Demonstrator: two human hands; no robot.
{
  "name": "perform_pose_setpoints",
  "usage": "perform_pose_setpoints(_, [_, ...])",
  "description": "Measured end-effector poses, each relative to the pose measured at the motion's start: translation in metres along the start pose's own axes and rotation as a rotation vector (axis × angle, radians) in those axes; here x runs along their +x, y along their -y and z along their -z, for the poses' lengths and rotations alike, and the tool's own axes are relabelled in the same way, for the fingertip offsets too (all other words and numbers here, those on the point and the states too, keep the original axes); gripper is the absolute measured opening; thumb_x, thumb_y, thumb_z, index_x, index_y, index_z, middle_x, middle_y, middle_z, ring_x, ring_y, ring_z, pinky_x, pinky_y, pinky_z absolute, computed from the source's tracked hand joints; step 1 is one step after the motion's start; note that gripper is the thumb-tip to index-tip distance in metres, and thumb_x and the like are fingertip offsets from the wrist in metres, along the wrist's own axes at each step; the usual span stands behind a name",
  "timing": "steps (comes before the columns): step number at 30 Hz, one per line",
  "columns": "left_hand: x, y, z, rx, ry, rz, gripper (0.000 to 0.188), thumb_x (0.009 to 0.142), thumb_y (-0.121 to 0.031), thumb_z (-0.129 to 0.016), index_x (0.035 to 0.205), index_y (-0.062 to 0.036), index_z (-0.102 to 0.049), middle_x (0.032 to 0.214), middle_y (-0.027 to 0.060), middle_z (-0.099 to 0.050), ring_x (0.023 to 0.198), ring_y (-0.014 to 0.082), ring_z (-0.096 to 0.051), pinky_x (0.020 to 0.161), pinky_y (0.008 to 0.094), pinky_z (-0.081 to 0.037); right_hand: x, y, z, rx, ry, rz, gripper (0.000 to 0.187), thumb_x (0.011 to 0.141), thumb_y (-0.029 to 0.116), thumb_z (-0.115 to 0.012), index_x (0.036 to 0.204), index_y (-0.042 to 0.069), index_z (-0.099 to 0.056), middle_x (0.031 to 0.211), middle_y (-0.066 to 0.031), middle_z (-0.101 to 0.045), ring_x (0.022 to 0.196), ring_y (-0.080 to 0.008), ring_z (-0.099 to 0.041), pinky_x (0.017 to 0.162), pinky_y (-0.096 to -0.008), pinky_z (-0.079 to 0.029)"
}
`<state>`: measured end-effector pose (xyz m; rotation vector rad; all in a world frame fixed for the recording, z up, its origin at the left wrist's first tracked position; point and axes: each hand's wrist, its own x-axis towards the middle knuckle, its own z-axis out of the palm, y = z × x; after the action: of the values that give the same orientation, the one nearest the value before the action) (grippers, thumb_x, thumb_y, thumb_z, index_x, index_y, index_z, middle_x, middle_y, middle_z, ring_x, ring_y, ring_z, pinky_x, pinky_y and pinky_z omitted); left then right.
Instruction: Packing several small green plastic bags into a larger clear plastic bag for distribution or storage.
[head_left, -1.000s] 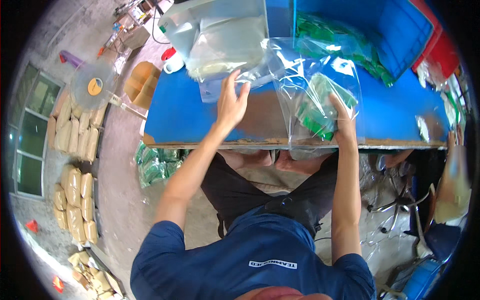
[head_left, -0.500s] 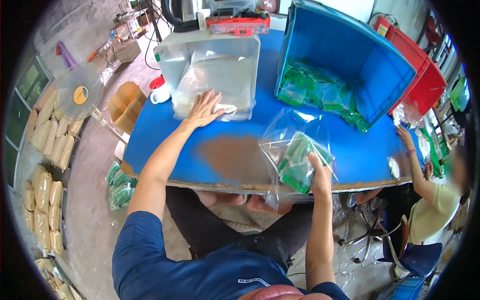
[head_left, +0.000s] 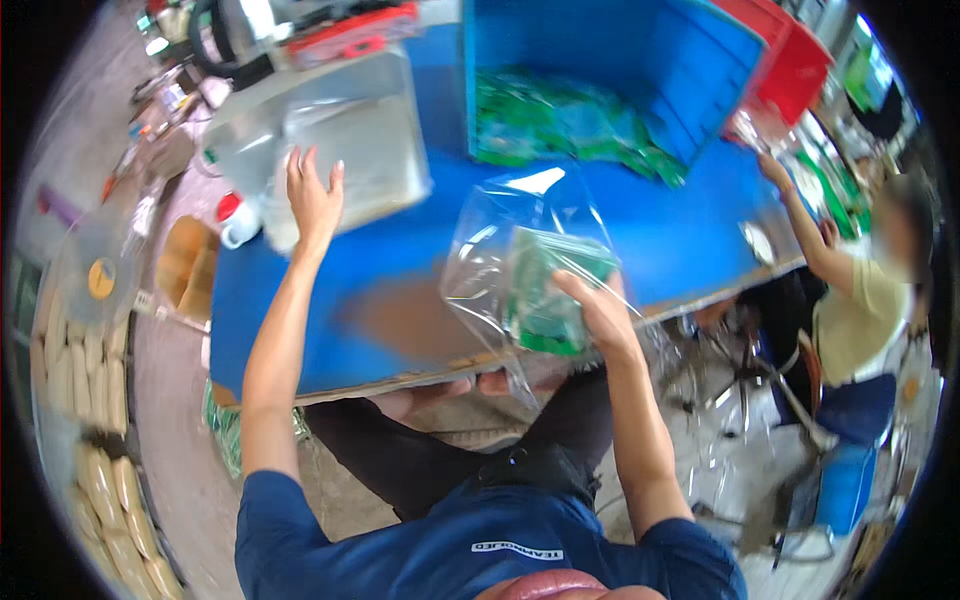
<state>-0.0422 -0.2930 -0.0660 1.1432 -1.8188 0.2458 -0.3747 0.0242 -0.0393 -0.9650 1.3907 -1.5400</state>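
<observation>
Left hand (head_left: 316, 207) shifted from lying flat, fingers now loosely spread over clear bags (head_left: 375, 160), right hand (head_left: 605, 315) pinching green packets (head_left: 540, 295) (clear wrapper (head_left: 478, 245) around them), blue worktop (head_left: 680, 245) beneath.

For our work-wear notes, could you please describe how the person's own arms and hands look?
Short navy-blue sleeves leave both forearms bare. The left hand and right hand are both ungloved, with no watch or bracelet visible.
</observation>
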Motion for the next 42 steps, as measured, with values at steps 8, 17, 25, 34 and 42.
perform_pose_setpoints(8, [0.034, -0.319, 0.082, -0.619, 0.529, -0.991, 0.041, 0.092, -0.023, -0.063, 0.129, -0.0055, -0.061, 0.134, 0.0165, -0.060, 0.131, 0.0335, -0.052, 0.112, 0.0460, -0.038, -0.029, 0.024, -0.012, -0.406, 0.444, 0.351, 0.062, 0.076, 0.025, -0.083, 0.126, -0.001, -0.057, 0.112, -0.0111, -0.068, 0.101, -0.0186, -0.064, 0.092, -0.0349, -0.052])
perform_pose_setpoints(17, [0.043, -0.342, 0.084, -0.493, 1.654, -0.723, 0.028, 0.084, -0.022, -0.072, 0.099, 0.0014, -0.074, 0.085, 0.0120, -0.074, 0.075, 0.0177, -0.068, 0.070, 0.0320, -0.053, -0.071, 0.068, 0.011, -0.308, 0.602, 0.193, 0.069, 0.068, 0.016, -0.084, 0.129, 0.000, -0.056, 0.113, -0.0071, -0.066, 0.103, -0.0152, -0.060, 0.094, -0.0335, -0.048])
perform_pose_setpoints(25, [0.003, -0.389, 0.116, -0.549, 0.829, -0.839, 0.016, 0.083, -0.018, -0.065, 0.088, -0.0041, -0.070, 0.083, 0.0112, -0.071, 0.081, 0.0296, -0.070, 0.072, 0.0382, -0.053, -0.061, 0.060, 0.009, -0.205, 0.412, 0.007, 0.064, 0.077, 0.019, -0.081, 0.132, -0.001, -0.056, 0.119, -0.0087, -0.065, 0.106, -0.0160, -0.059, 0.091, -0.0313, -0.049])
perform_pose_setpoints(34, [-0.101, -0.437, 0.133, -0.362, 0.316, -1.158, 0.010, 0.074, -0.018, -0.065, 0.079, -0.0103, -0.069, 0.080, 0.0002, -0.067, 0.082, 0.0178, -0.065, 0.076, 0.0336, -0.047, -0.059, 0.032, -0.007, -0.161, 0.391, -0.163, 0.054, 0.081, 0.024, -0.081, 0.125, 0.000, -0.060, 0.113, -0.0098, -0.066, 0.100, -0.0173, -0.064, 0.082, -0.0313, -0.054])
perform_pose_setpoints(42, [-0.110, -0.263, 0.154, -1.122, -0.095, 0.373, 0.084, 0.082, -0.013, -0.080, 0.147, -0.0011, -0.029, 0.147, 0.0190, -0.040, 0.139, 0.0254, -0.037, 0.117, 0.0416, -0.028, -0.058, 0.022, 0.011, 0.122, 0.260, -0.437, 0.052, 0.081, 0.025, -0.083, 0.121, -0.001, -0.062, 0.108, -0.0103, -0.069, 0.092, -0.0188, -0.067, 0.076, -0.0323, -0.057])
